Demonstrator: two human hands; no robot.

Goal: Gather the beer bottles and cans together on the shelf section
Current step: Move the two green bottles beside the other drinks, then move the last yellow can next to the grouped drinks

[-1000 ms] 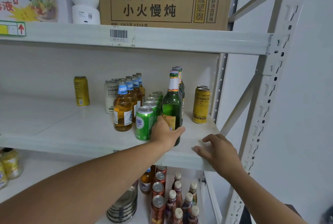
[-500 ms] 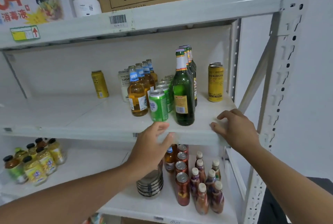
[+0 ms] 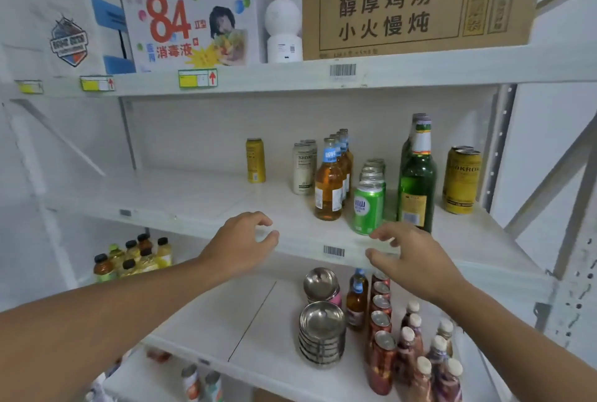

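Three white metal shelves in view against a white wall, grey slotted upright (image 3: 581, 259) on the right. Middle shelf (image 3: 181, 198) holds the drinks, all upright on its right half: slim yellow can (image 3: 255, 160) stands alone at the back, then a white can (image 3: 304, 168), a row of amber bottles (image 3: 329, 183) with blue neck labels, a row of green cans (image 3: 368, 206) running front to back, tall green bottles (image 3: 417, 175), and yellow cans (image 3: 461, 180) by the upright. Left half of that shelf is bare. Top shelf: cardboard box (image 3: 416, 1), white round gadget (image 3: 283, 31), printed "84" box (image 3: 193, 18). Bottom shelf: stacked steel bowls (image 3: 321, 330), red cans (image 3: 381, 337), small capped bottles (image 3: 429, 356).

Left hand (image 3: 240, 245) hovers at the middle shelf's front edge, fingers loosely curled, half open – holding nothing. Right hand (image 3: 410, 256) sits at the same edge just below the front green can, fingers spread and bent, also empty – whether it touches the lip, can't tell.
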